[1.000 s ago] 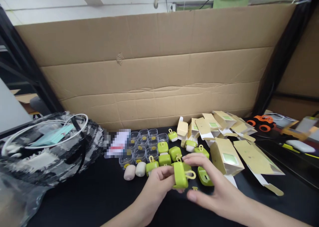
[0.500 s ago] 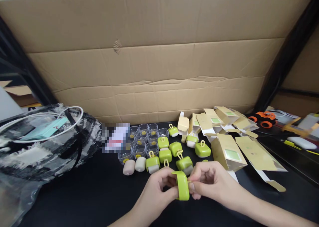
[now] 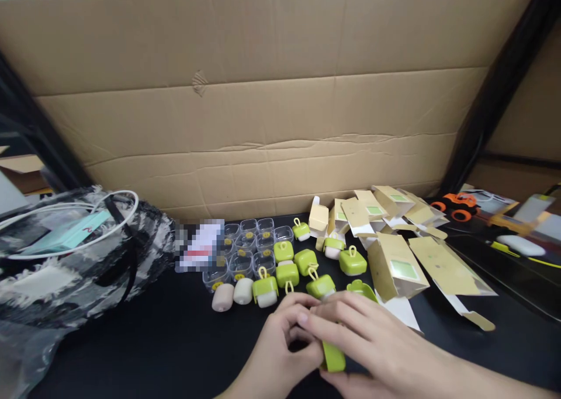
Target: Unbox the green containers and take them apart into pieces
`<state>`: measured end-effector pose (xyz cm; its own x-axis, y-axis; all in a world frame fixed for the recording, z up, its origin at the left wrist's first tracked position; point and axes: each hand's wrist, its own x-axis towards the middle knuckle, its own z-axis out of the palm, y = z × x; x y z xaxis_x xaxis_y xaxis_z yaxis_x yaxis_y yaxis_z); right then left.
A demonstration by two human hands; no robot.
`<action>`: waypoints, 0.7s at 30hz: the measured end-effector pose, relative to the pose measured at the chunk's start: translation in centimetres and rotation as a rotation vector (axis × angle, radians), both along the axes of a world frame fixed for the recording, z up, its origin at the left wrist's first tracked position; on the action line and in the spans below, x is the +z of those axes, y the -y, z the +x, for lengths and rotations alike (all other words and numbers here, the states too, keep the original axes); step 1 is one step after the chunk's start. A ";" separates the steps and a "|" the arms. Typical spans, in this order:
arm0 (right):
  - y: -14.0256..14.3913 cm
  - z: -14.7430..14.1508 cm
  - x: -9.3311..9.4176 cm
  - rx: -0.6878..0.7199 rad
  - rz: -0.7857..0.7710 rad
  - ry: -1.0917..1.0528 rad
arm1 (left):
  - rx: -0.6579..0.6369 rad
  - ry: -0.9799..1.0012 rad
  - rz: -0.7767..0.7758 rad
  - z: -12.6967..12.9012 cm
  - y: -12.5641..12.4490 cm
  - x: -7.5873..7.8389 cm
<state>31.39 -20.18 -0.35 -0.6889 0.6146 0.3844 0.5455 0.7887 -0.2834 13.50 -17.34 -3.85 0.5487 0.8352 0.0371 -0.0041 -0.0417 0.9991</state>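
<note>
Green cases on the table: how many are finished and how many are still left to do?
About eight green cases with loops sit closed in a cluster on the table. One more green case is in hand, gripped by both the left hand and right hand. Still waiting: two bare beige pieces, an open green shell, clear cups and flat paper boxes.

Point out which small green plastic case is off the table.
The green plastic case pinched between the left hand and right hand; every other green case sits on the black table.
</note>
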 end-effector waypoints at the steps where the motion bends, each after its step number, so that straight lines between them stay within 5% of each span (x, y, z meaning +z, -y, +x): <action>1: -0.1 0.2 0.1 -0.013 0.048 0.023 | 0.020 0.000 0.011 0.0 0.0 0.0; 7: -1.4 4.5 2.3 -0.143 -0.035 -0.086 | 0.031 -0.097 0.014 -0.1 -0.2 0.0; 15: -2.4 6.7 1.8 -0.339 -0.103 0.088 | -0.060 -0.491 0.697 0.1 0.1 -0.1; 21: -2.5 6.3 1.2 -0.316 0.026 0.135 | -0.055 -0.616 0.735 -0.1 0.1 0.1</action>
<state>37.69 -17.69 0.86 -0.5118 0.7969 0.3210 0.7951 0.5808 -0.1744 13.37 -17.44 -3.70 0.6845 0.6907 0.2334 0.4921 -0.6739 0.5511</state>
